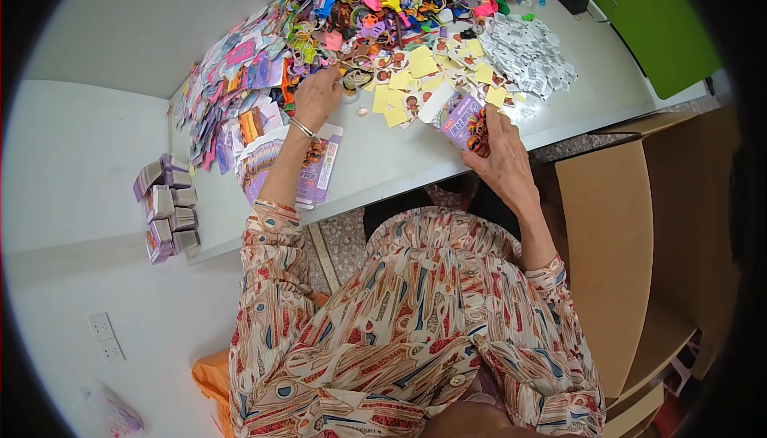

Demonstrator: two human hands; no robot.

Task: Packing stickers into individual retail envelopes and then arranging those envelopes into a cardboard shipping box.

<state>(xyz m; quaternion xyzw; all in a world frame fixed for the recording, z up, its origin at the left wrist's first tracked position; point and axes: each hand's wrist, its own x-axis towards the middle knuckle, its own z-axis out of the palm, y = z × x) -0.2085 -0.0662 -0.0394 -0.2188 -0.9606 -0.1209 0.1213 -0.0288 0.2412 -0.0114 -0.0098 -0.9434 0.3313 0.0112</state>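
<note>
My right hand (505, 154) grips a small purple carton (459, 121) with a cartoon picture, its white flap open, over the table's front part. My left hand (317, 96), a bangle at its wrist, reaches to the near edge of a heap of small colourful toys (375, 23). Its fingers are bent together among the toys; what they hold, if anything, is hidden. Between the hands lie yellow and pictured cards (419, 63), loosely scattered. Flat purple cartons (315, 174) lie beneath my left forearm, partly covered by it.
Printed cards or packets (232, 91) are piled at the left, small white packets (527, 53) at the right. Stacked purple-and-grey boxes (168, 208) sit at the table's left end. A large open cardboard box (605, 254) stands to my right, near a green panel (663, 23).
</note>
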